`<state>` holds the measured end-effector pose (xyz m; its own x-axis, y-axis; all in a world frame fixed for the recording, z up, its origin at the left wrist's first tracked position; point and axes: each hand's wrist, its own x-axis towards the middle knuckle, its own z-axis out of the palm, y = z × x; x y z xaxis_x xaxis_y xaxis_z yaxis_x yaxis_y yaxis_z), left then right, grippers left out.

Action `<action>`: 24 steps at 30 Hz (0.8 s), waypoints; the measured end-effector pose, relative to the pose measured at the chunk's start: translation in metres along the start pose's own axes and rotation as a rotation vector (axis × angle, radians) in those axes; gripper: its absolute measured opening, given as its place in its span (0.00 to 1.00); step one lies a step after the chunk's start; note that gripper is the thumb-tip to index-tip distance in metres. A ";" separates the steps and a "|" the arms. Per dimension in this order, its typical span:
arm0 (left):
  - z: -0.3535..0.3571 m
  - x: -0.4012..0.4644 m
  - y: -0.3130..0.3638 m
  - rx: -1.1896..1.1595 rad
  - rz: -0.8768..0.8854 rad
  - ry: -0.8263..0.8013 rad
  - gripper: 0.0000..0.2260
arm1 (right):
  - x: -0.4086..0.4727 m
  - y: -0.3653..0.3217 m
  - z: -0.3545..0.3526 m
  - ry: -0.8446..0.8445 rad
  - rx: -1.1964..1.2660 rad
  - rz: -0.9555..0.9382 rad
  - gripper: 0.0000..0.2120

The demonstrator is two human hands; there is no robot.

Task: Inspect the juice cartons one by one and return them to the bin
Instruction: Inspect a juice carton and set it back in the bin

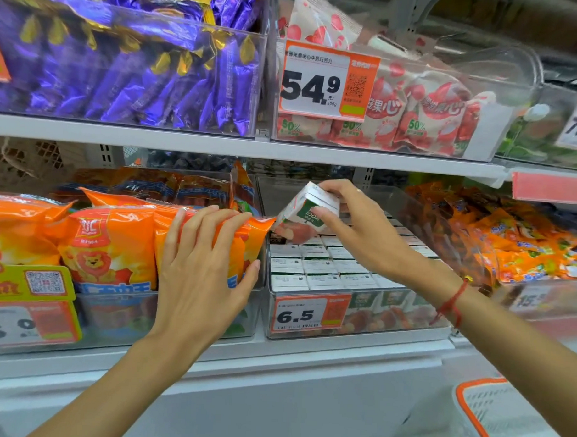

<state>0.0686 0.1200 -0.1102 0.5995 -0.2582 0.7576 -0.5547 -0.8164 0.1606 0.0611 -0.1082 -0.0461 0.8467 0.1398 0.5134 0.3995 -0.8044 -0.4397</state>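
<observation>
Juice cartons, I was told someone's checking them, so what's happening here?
A person's right hand holds one carton tilted above the clear bin, which is full of rows of cartons. The left hand rests open on the orange snack bags next door. The held carton isn't back in the bin yet.

Two bare forearms, no sleeves anywhere in view. Slim left hand [200,274] with long fingers, short plain nails, no rings or bands. Right hand [362,234] with a thin pale ring [358,190] on one finger. Around the right wrist, a thin red string bracelet [451,302], knotted, carrying a small gold bead [468,279], loose ends trailing below.
</observation>
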 end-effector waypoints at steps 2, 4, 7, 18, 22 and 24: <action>-0.002 0.000 0.001 -0.010 0.009 -0.002 0.25 | -0.030 -0.013 -0.010 0.086 0.100 0.041 0.10; -0.005 -0.002 0.003 -0.017 0.022 0.002 0.25 | -0.062 -0.025 -0.018 0.098 0.200 0.115 0.10; -0.012 -0.004 0.015 -0.046 0.103 0.037 0.20 | -0.107 -0.039 -0.024 0.075 0.357 0.234 0.16; -0.010 -0.045 0.099 -1.010 -0.179 -0.920 0.14 | -0.170 -0.024 -0.007 0.140 0.603 0.478 0.05; -0.005 -0.049 0.103 -1.144 -0.359 -0.956 0.14 | -0.174 -0.022 -0.008 0.150 0.735 0.636 0.12; -0.003 -0.050 0.101 -1.165 -0.436 -0.931 0.14 | -0.174 -0.021 -0.011 0.128 0.804 0.700 0.16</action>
<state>-0.0191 0.0516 -0.1295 0.7172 -0.6949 -0.0526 -0.1094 -0.1868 0.9763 -0.0981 -0.1225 -0.1178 0.9527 -0.3038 0.0123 -0.0063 -0.0601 -0.9982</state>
